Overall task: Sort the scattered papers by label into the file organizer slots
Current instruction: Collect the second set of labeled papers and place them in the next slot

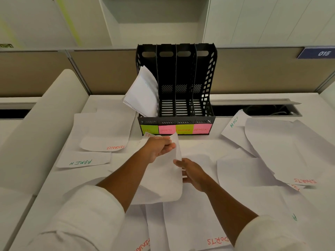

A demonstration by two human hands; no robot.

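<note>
A black file organizer [208, 84] stands at the back of the desk, its slots tagged with green and pink sticky labels [166, 129] reading SPORTS, FINANCE and ADMIN. The leftmost slot holds several leaning sheets [143, 93]. My left hand [159, 147] grips the top of a white sheet [163, 180] with red lettering at its upper corner, lifted just in front of the organizer. My right hand [192, 173] touches that sheet's right edge with fingers spread. Loose papers marked FINANCE [108, 144], ADMIN [81, 161] and SPORTS [297, 178] lie around.
A rolled white sheet [41, 127] lies along the left side. An open cable trough [257, 109] runs behind the papers at right. A beige partition [272, 73] closes the desk's back. More labelled sheets [199, 230] overlap near me.
</note>
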